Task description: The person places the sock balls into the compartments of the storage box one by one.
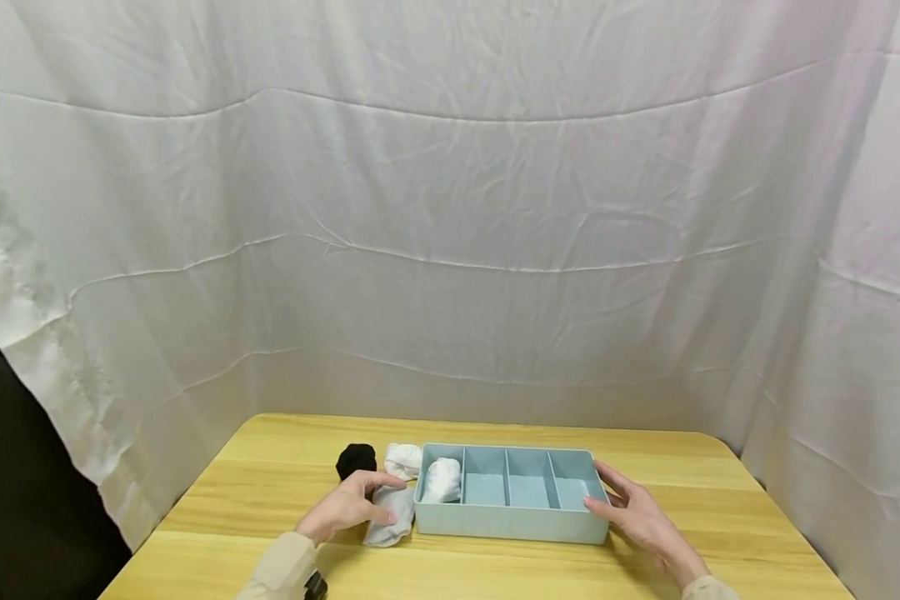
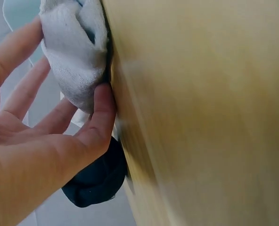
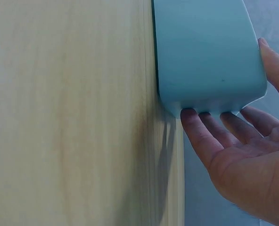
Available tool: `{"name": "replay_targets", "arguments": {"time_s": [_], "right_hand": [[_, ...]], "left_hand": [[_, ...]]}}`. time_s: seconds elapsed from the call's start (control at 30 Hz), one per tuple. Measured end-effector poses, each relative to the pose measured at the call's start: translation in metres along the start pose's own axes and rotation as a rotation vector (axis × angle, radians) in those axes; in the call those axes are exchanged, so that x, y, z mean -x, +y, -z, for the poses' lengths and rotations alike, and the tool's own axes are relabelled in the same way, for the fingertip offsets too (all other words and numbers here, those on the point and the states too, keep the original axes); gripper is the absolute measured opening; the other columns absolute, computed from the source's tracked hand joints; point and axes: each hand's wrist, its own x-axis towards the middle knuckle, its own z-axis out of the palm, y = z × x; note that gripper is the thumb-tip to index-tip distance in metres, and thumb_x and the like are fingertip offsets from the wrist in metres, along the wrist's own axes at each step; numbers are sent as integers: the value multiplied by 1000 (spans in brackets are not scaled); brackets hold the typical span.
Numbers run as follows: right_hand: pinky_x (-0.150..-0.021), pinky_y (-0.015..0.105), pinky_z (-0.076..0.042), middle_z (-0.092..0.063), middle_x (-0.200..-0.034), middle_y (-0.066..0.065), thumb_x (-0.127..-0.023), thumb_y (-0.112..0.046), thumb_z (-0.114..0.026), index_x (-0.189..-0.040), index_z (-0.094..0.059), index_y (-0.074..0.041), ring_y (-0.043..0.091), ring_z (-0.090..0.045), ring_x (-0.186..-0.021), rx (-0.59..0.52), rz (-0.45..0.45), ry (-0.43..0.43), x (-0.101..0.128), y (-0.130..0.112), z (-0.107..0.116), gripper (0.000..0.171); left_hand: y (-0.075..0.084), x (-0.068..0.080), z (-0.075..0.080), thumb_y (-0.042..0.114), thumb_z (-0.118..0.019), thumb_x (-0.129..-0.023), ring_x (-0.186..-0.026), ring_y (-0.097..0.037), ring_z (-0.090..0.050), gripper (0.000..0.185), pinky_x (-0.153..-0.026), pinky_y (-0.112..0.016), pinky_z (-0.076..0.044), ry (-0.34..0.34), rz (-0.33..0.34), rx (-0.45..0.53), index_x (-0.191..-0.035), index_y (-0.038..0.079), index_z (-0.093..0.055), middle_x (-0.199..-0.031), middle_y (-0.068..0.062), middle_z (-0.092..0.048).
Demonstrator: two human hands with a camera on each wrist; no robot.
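A light blue box [image 1: 510, 523] with several compartments in a row sits on the table; a rolled white sock [image 1: 442, 481] lies in its leftmost one. My right hand [image 1: 641, 521] holds the box's right end, thumb at the top edge and fingertips against the end wall [image 3: 210, 61]. Left of the box, my left hand [image 1: 348, 508] grips a rolled grey sock [image 1: 394, 523] between thumb and fingers, low at the tabletop. Behind that hand are a rolled black sock [image 1: 356, 459] and another rolled white sock [image 1: 402, 460], which stands beside the box's left wall.
The wooden table [image 1: 720, 500] has rounded far corners. Pale curtains [image 1: 495, 317] hang behind it and on both sides. A dark area [image 1: 22, 467] shows at the far left. A small black object [image 1: 316, 585] is by the left sleeve.
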Motion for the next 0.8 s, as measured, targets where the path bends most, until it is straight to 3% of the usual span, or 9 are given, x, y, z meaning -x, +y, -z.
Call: {"name": "replay_targets", "arguments": {"time_s": [0.3,0.53,0.67,0.8], "right_hand": [[-108,51,-41,-17,-160,24,-93,-23,-69,-155,-23,-4,47,-33,-139,7,-5,-10,-1,-1,1,79],[-108,51,-41,-17,-160,24,-93,-23,-69,-155,-23,-4,48,-32,-139,13,2,-10,-2,-1,2,79],[-107,50,-41,-17,-160,23,-93,-22,-69,-155,-24,-3,47,-33,-139,4,1,-5,-1,-1,0,79],[-107,49,-42,-17,-160,24,-93,-21,-69,-155,-24,-3,48,-33,-139,-10,4,-5,0,0,0,78]], "left_hand": [[2,-4,-1,-10,-78,-68,-120,-33,-50,49,-102,-57,-41,25,53,-84,-112,10,-72,-125,-11,-63],[0,-4,1,-11,-76,-68,-106,-25,-53,48,-92,-44,-48,50,50,-48,-113,7,-73,-119,-10,-65],[-3,-1,3,-11,-73,-71,-97,-23,-55,47,-80,-34,-51,63,32,31,-117,3,-70,-119,-15,-61],[-2,2,6,-13,-69,-76,-91,-23,-59,46,-74,-35,-56,65,30,119,-121,-1,-64,-128,-24,-52]]}}
